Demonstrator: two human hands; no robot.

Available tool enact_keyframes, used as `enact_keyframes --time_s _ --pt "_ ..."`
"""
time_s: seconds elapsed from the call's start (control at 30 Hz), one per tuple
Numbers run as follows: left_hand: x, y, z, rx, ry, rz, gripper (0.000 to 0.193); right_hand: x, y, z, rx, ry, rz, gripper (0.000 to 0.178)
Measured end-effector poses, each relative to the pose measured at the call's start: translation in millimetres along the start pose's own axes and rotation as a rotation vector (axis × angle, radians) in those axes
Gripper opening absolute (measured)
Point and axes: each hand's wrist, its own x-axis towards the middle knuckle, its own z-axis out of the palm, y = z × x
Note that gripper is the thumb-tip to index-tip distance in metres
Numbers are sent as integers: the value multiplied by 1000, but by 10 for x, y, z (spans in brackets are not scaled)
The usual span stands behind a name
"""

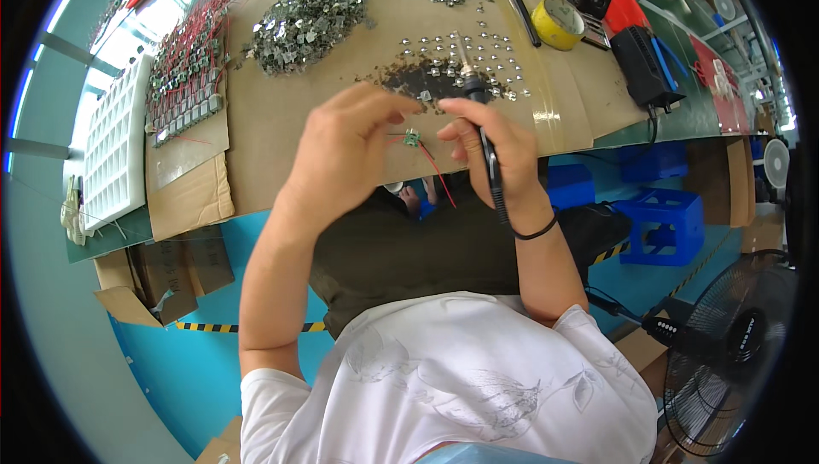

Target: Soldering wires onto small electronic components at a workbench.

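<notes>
white printed shirt (444, 379) nearest | left hand (345, 153) pinches small green circuit board (411, 137) with thin red wire (437, 176), held above cardboard-covered surface (273, 148) | right hand (495, 144) closed around black soldering iron (478, 114) | best: keep board steady, tip touching joint only | shiny metal parts heap (311, 20), yellow tape roll (556, 22)

We see metal-parts pile (309, 20) at 11 o'clock, tape roll (556, 22) at 1, compartment tray (115, 144) at 9, fan (734, 336) at 4.
</notes>
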Motion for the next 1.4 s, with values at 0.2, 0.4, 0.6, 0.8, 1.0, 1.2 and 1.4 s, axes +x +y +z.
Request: enact_keyframes --time_s 0.2,0.4,0.6,0.8,1.0,1.2,1.4 --pt "-118 98 195 255 -79 -52 26 26 -157 45 -135 -63 -79 42" --pt "-153 14 180 309 -126 -82 26 -17 -118 98 -200 -57 -148 45" --pt "-187 100 57 346 -74 -16 27 -9 -131 91 -229 -77 -106 41" --pt "-334 -7 -78 501 -26 -37 26 28 -146 131 -239 -32 -109 43" --pt "-353 -99 -209 520 5 -49 20 46 -153 119 -262 -47 -105 42" --pt "-184 130 -164 370 18 -40 24 66 -164 125 -253 -59 -115 44" --pt "10 -100 67 365 -124 -74 29 63 -146 141 -258 -54 -134 46"
